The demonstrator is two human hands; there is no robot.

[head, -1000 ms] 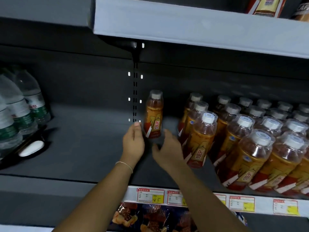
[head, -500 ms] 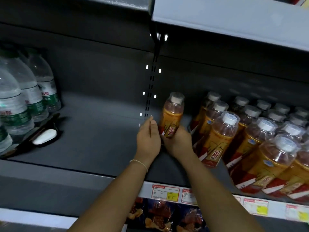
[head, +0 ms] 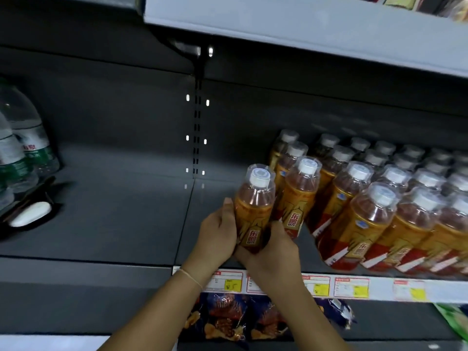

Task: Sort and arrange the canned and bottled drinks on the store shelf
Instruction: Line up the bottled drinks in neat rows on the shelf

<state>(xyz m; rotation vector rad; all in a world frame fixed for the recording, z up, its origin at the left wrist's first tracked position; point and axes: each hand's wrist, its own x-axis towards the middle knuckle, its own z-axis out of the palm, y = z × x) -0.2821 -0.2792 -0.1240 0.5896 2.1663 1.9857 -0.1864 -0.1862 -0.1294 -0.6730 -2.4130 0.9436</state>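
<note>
An orange drink bottle (head: 254, 209) with a white cap and a gold and red label is held near the front of the dark grey shelf (head: 121, 219), tilted slightly left. My left hand (head: 217, 231) wraps its left side and my right hand (head: 271, 252) cups its base and right side. It sits just left of several rows of identical orange bottles (head: 367, 206) that fill the shelf's right half.
Clear water bottles (head: 22, 153) with green labels stand at the far left, beside a black tray holding a white object (head: 30, 216). Price tags (head: 349, 287) line the shelf's front edge. Snack bags (head: 228, 315) lie on the shelf below. Another shelf (head: 304, 24) hangs overhead.
The lone orange bottle stood at the back of the shelf; both hands closed on it and drew it forward and right, next to the front of the bottle rows.
</note>
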